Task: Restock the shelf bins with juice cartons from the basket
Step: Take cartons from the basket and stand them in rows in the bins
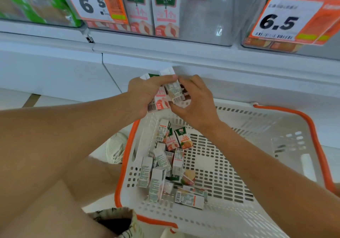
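Holding a bundle of juice cartons (166,95) above the basket's (257,164) far edge, your left hand (145,92) gripped them while your right hand (195,101) pinched one. Many loose cartons (165,166) lay near the basket's left wall, and the clear shelf bin (207,17) held only two, so most restocking remained.

White-and-pink juice cartons (166,166) jumbled in orange-rimmed white basket (276,145); two upright in clear shelf bin (207,17)

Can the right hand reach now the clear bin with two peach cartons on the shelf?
Probably yes: the clear bin is open above the right hand, nothing between them, though both hands hold cartons.
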